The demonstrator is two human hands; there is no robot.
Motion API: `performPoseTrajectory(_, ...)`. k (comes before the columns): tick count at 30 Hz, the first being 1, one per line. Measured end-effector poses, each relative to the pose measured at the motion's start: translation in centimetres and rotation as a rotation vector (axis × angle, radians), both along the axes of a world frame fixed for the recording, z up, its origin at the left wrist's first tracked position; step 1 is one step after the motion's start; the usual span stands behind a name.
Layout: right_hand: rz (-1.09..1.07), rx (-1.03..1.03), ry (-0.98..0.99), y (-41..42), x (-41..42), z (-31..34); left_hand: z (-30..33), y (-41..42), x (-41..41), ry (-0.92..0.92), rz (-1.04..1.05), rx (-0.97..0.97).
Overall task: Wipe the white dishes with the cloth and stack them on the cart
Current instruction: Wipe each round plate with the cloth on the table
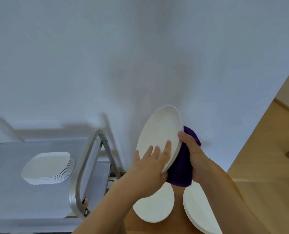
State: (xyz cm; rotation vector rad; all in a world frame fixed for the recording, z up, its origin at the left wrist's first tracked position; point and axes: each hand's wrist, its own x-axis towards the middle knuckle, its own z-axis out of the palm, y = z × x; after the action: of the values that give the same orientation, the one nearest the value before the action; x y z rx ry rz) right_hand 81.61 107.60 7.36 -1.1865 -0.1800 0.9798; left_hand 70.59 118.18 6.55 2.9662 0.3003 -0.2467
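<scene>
Holding a white dish (159, 137) tilted on edge at about 3 o'clock of the frame centre, the person has the left hand (150, 163) spread flat on its face, fingers straight and pressing, thumb hidden under the lower rim. The right hand (193, 154) sits at the dish's 4 o'clock, fingers curled round a purple cloth (182, 164) pressed to the back of the dish, thumb hooked over the rim.

No writing or label can be read on anything in view.

At 5 o'clock, below the hands, two more white dishes lie on a wooden surface (258, 159): a round dish (155, 205) partly hidden by the left forearm, and a stack of dishes (197, 211) under the right forearm.

At 8 o'clock stands the cart (13, 191), its metal handle (83, 166) looping up between the tray and the hands. The tray holds a pile of squarish white plates (47, 168), apart from the handle. A white wall (123, 56) fills the upper half.
</scene>
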Motion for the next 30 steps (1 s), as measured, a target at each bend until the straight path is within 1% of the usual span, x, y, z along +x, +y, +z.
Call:
performPoseTrajectory(3, 0.0, -0.017, -0.008, -0.6, 0.2, -0.3, 0.0, -0.4, 0.1, 0.045, 0.016, 0.12)
performPoseTrajectory(6, -0.052, 0.089, 0.095, -0.8, 0.3, -1.1, 0.5, -0.1, 0.6, 0.049, 0.008, 0.216)
performPoseTrajectory(7, -0.069, 0.123, 0.132, -0.9, 0.3, -1.3, 0.6, 0.5, 0.4, 0.031, -0.008, 0.186)
performPoseTrajectory(8, -0.082, 0.162, 0.165, -1.1, 0.5, -1.9, 0.7, 1.4, 0.1, -0.009, -0.018, 0.1)
performPoseTrajectory(9, -0.094, 0.181, 0.187, -1.3, 0.5, -2.0, 1.1, 2.3, -0.6, -0.072, -0.003, -0.026)
performPoseTrajectory(10, -0.102, 0.185, 0.194, -1.5, 0.9, -2.4, 1.6, 3.1, -1.2, -0.179, 0.059, -0.179)
performPoseTrajectory(11, -0.108, 0.189, 0.202, -1.7, 1.0, -2.4, 2.1, 3.7, -1.7, -0.341, 0.156, -0.331)
performPoseTrajectory(12, -0.116, 0.18, 0.189, -2.0, 1.4, -2.8, 2.1, 4.3, -1.8, -0.536, 0.295, -0.464)
performPoseTrajectory(13, -0.107, 0.157, 0.179, -2.2, 1.5, -2.8, 2.1, 4.8, -1.6, -0.686, 0.487, -0.613)
performPoseTrajectory(14, -0.087, 0.151, 0.177, -2.3, 1.6, -2.9, 2.0, 5.2, -1.3, -0.764, 0.693, -0.846)
performPoseTrajectory(15, -0.067, 0.15, 0.181, -2.2, 1.6, -2.9, 1.8, 5.5, -1.0, -0.765, 0.861, -1.18)
performPoseTrajectory(16, -0.066, 0.14, 0.161, -2.1, 1.7, -3.2, 1.4, 5.9, -0.8, -0.689, 0.931, -1.545)
performPoseTrajectory(17, -0.063, 0.112, 0.138, -1.8, 1.5, -2.8, 1.0, 6.0, -0.9, -0.588, 0.926, -1.857)
performPoseTrajectory(18, -0.069, 0.066, 0.118, -1.5, 1.5, -2.7, 0.7, 6.0, -1.2, -0.558, 0.91, -2.031)
performPoseTrajectory(19, -0.074, 0.019, 0.106, -1.3, 1.5, -2.1, 0.2, 6.0, -1.5, -0.572, 0.888, -2.098)
performPoseTrajectory(22, -0.136, -0.153, -0.001, -1.0, 2.5, -1.6, -1.2, 6.0, -1.7, -0.708, 0.861, -2.078)
performPoseTrajectory(23, -0.214, -0.221, -0.062, -1.1, 2.9, -1.6, -1.3, 6.1, -1.7, -0.744, 0.857, -2.063)
performPoseTrajectory(24, -0.339, -0.261, -0.166, -1.3, 3.4, -1.8, -1.1, 6.1, -1.7, -0.77, 0.86, -2.035)
performPoseTrajectory(25, -0.47, -0.257, -0.302, -1.5, 3.7, -1.7, -1.0, 6.1, -1.7, -0.792, 0.875, -1.992)
performPoseTrajectory(26, -0.551, -0.224, -0.453, -1.6, 3.8, -1.6, -1.0, 5.9, -1.7, -0.808, 0.888, -1.945)
performPoseTrajectory(27, -0.569, -0.211, -0.588, -1.2, 3.6, -1.2, -1.1, 5.7, -1.6, -0.819, 0.887, -1.917)
performPoseTrajectory(28, -0.541, -0.229, -0.692, -0.6, 3.2, -1.1, -1.0, 5.3, -1.5, -0.817, 0.867, -1.922)
performPoseTrajectory(30, -0.455, -0.349, -0.927, 1.3, 2.4, -1.6, -0.8, 4.2, -0.9, -0.794, 0.836, -1.92)
